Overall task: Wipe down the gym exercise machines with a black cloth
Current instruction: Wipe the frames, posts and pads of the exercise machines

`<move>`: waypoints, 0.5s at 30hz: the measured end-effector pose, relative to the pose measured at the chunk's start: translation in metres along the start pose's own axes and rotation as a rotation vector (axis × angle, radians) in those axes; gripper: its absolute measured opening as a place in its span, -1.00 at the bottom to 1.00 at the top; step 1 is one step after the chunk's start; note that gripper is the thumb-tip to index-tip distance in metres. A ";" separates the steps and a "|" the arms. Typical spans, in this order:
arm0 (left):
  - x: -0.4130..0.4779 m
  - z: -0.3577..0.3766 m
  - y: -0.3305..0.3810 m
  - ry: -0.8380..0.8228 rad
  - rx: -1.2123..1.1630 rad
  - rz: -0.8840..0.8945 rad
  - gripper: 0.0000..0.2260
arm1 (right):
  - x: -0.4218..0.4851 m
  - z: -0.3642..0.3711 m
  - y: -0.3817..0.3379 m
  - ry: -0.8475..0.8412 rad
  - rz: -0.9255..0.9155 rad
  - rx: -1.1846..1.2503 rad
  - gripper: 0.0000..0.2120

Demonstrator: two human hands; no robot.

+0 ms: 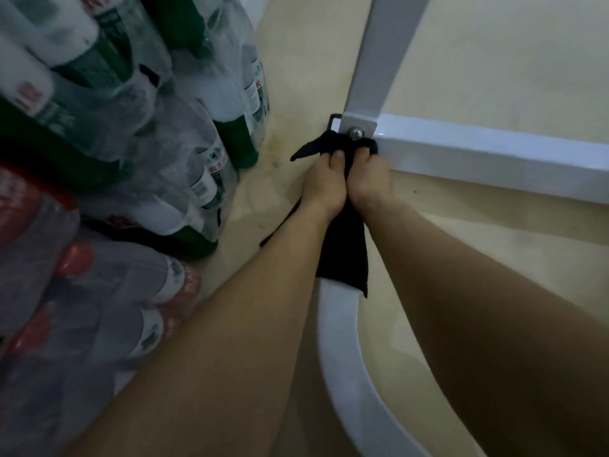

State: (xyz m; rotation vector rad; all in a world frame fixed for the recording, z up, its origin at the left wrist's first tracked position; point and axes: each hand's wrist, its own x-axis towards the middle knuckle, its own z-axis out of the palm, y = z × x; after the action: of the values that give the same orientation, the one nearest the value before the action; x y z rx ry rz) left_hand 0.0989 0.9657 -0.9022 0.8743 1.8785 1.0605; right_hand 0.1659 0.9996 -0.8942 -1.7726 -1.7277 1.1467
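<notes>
A white metal machine frame stands on the floor: an upright post (382,61) meets a horizontal base bar (494,153) at a bolted joint (356,132). A curved white bar (342,341) runs toward me under my arms. My left hand (324,183) and my right hand (370,179) sit side by side, both closed on the black cloth (344,255). The cloth is pressed against the joint just below the bolt. One corner sticks out to the left and the rest hangs down between my wrists.
Shrink-wrapped packs of plastic bottles (108,153) with green and red labels are stacked high on the left, close to my left forearm. Beige floor (494,61) lies behind and to the right of the frame.
</notes>
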 end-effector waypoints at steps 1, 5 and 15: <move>-0.010 0.000 -0.005 0.002 0.016 0.019 -0.66 | -0.008 -0.003 -0.001 -0.013 -0.038 -0.012 -0.66; -0.060 -0.006 -0.032 0.016 -0.011 0.015 -0.65 | -0.064 -0.005 0.011 -0.086 -0.090 -0.075 -0.67; -0.205 -0.007 -0.068 0.120 -0.009 -0.129 -0.61 | -0.191 -0.007 0.069 -0.227 0.016 -0.114 -0.46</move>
State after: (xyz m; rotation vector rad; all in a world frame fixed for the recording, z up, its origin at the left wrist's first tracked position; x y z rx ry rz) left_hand 0.1722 0.7623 -0.8992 0.6873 1.9987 1.0616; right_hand 0.2342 0.8083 -0.8919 -1.7821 -1.9469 1.3241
